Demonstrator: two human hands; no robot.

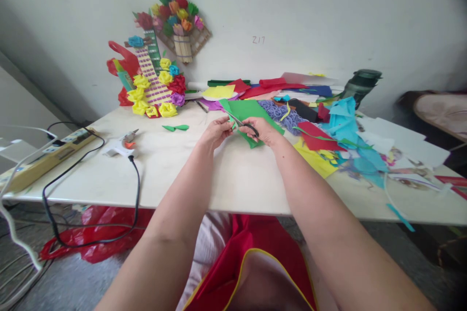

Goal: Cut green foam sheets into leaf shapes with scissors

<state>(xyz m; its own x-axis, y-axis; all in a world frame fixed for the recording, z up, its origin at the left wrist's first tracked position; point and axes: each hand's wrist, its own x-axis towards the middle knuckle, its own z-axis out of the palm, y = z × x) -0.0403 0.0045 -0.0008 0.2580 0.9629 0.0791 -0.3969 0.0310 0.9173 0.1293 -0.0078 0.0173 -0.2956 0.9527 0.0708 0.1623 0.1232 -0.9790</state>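
Note:
Over the middle of the white table, my left hand (219,131) pinches a small piece of green paper (232,123). My right hand (261,130) is closed round the dark handles of a pair of scissors (251,129), whose blades point up and left toward that piece. Behind and below both hands lies a larger green sheet (251,109). Left of my hands, cut green leaf shapes (175,128) rest on the table. The exact contact between blades and paper is too small to make out.
A glue gun (122,146) with a black cord and a power strip (47,158) lie at left. Paper flowers (166,77) stand against the wall. Purple yarn (280,115), coloured paper scraps (321,138) and a dark bottle (361,87) are at right. The table's front edge (251,213) is near me.

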